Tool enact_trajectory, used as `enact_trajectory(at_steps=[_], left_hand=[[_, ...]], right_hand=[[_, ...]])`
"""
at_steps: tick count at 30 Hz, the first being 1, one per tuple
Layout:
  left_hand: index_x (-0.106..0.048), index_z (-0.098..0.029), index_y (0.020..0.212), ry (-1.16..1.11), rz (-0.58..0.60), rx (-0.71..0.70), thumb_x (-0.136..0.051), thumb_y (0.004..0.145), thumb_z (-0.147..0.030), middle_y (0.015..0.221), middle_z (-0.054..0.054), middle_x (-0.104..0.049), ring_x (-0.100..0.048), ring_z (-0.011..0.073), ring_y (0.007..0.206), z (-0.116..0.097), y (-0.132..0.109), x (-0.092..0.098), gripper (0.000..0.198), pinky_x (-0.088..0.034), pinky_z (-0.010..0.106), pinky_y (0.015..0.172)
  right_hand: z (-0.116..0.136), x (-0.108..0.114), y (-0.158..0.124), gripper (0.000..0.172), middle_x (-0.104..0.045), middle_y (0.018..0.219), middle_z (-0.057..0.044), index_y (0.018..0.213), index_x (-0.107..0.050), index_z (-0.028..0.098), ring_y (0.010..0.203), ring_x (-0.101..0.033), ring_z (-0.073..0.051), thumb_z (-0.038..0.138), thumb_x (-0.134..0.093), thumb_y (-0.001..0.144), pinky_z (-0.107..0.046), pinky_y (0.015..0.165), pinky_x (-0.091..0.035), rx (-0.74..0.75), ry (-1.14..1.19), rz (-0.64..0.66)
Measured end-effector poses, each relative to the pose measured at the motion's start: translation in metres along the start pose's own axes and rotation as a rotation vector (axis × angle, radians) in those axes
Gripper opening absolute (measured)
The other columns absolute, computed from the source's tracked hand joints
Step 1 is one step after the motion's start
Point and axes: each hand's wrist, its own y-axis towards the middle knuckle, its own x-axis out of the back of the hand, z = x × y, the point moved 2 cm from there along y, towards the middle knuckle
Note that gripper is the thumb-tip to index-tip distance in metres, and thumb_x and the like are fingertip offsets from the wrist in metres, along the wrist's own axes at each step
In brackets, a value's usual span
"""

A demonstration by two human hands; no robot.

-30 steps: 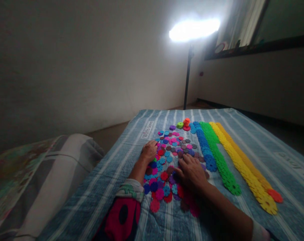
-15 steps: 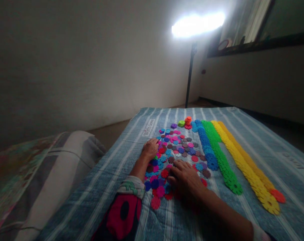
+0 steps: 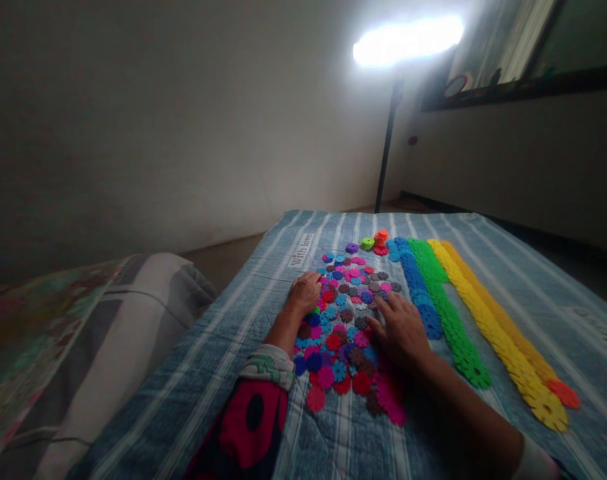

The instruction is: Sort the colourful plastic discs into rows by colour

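Several loose flower-shaped plastic discs [image 3: 334, 342] in pink, red, blue, purple and brown lie scattered across a striped blue cloth. At the far left edge of this spread rests my left hand [image 3: 306, 292], palm down, its fingers stretched over the discs. My right hand [image 3: 399, 325] lies over the right side of the spread with its fingers apart, touching discs. What is under its palm is hidden. Just to its right runs a row of overlapping blue discs [image 3: 417, 287]. Beyond that lie a green row [image 3: 453, 333], a yellow row [image 3: 503, 350] and an orange-yellow row [image 3: 498, 310].
Beyond the loose discs sit a purple disc [image 3: 351, 248], a lime-green disc [image 3: 367, 243] and a small orange stack [image 3: 381, 237]. An orange disc [image 3: 563, 393] lies at the near end of the rows. A lit lamp [image 3: 408, 41] stands behind; bedding [image 3: 148, 320] is at left.
My right hand has moved right and away from me, uncovering brown, red and pink discs near the front of the spread. My left hand stays at the left edge. The view has shifted slightly.
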Motion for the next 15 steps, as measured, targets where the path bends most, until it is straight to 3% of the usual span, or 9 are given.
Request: enact_trajectory(at_steps=[4,9,15], left_hand=[[-0.065,-0.018,0.099,0.021,-0.001,0.018,-0.044,0.089,-0.017,0.11,0.008,-0.067,-0.059,0.0182,0.107,-0.001,-0.002,-0.001,0.023,-0.044,0.032,0.099],[-0.066,-0.018,0.098,0.012,-0.005,0.022,-0.047,0.088,-0.016,0.108,0.008,-0.068,-0.06,0.0185,0.106,-0.001,-0.003,-0.002,0.022,-0.044,0.031,0.098],[-0.066,-0.018,0.1,0.031,-0.013,0.022,-0.044,0.09,-0.019,0.108,0.007,-0.068,-0.059,0.0175,0.109,0.001,-0.002,-0.004,0.024,-0.042,0.03,0.101]], right_hand=[[-0.001,-0.004,0.001,0.037,-0.059,0.125,-0.016,0.114,-0.063,0.019,0.118,-0.05,-0.03,0.046,-0.046,0.094,-0.047,0.097,-0.039,0.036,0.032,0.079],[0.007,-0.006,-0.001,0.031,-0.057,0.132,-0.013,0.115,-0.064,0.02,0.125,-0.047,-0.029,0.037,-0.051,0.094,-0.045,0.101,-0.038,0.13,0.121,0.082],[0.012,-0.005,-0.001,0.021,-0.064,0.121,-0.011,0.104,-0.067,0.02,0.111,-0.058,-0.024,0.03,-0.053,0.092,-0.04,0.095,-0.044,0.255,0.235,0.1]])
